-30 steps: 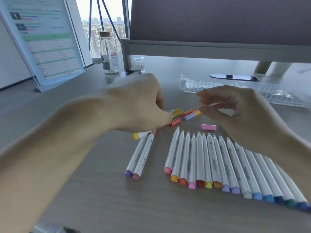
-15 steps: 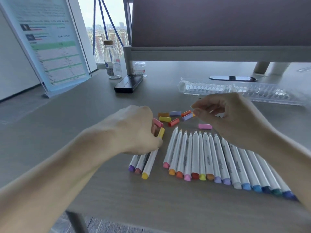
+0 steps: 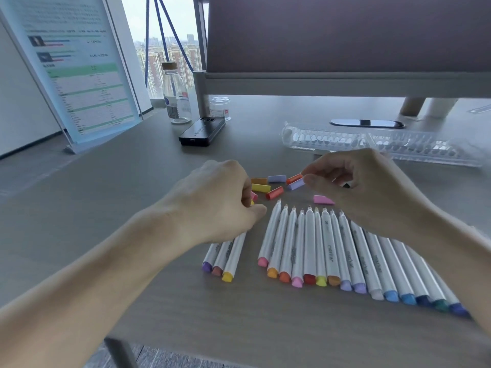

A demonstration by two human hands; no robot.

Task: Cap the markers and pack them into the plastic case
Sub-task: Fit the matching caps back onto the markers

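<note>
Nearest you, three white plastic markers (image 3: 217, 270) with purple, brown-red and yellow tail ends lie side by side just below your left hand (image 3: 220, 203), whose fingers curl tightly round the top of the yellow-ended marker (image 3: 233, 257); a sliver of its yellow cap (image 3: 252, 202) shows at your fingertips. A second ago that group numbered two and this hand was raised, so one more finished marker has come down to the tabletop (image 3: 265, 328): three capped. Right of those fingers, running under your right wrist, the long row of white uncapped markers (image 3: 308, 248) waits, bare tips pointing away. Your right hand (image 3: 372, 192) has stayed over the caps, thumb and forefinger narrowed to a pinch on the end of the small lavender plastic cap (image 3: 296, 184); whether it has left the tabletop I cannot tell. Between your two sets of fingers lie the other loose caps (image 3: 275, 193), red, yellow, orange and lavender, with a pink cap (image 3: 322, 200) just below your right fingers. Beyond those fingers the clear plastic case (image 3: 332, 139) shows no marker in it, so packing has not begun; I judge the lavender-ended marker in the row comes next.
</note>
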